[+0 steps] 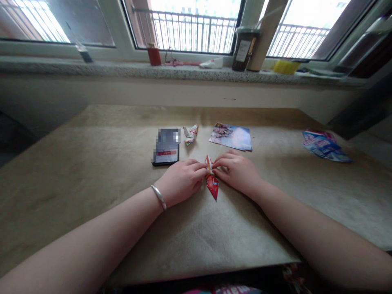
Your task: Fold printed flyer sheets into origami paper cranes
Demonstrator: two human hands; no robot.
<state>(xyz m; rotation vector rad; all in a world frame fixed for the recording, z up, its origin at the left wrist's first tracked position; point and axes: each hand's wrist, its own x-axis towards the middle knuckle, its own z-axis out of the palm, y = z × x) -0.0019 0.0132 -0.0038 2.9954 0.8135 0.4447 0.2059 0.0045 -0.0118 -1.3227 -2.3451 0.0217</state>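
Observation:
Between my hands lies a narrow piece of folded red printed paper (pixel 212 185), long and pointed, with one tip toward me and the other away. My left hand (pixel 185 179), with a silver bangle at the wrist, pinches its left edge near the middle. From the other side, my right hand (pixel 237 169) grips the right edge with thumb and fingertips. Parts of the paper are hidden under the fingertips. Just beyond my left hand is a phone (pixel 167 148) with a blurred screen. Next to the phone sits a folded paper figure (pixel 191 134), white with coloured print.
Printed sheets (pixel 234 136) lie behind my right hand. Blue and pink printed papers (pixel 326 145) are piled at the table's (pixel 76 171) right. On the stone windowsill (pixel 119 70) stand a red container (pixel 154 54), a dark lidded jar (pixel 244 49) and a yellow object (pixel 286 66).

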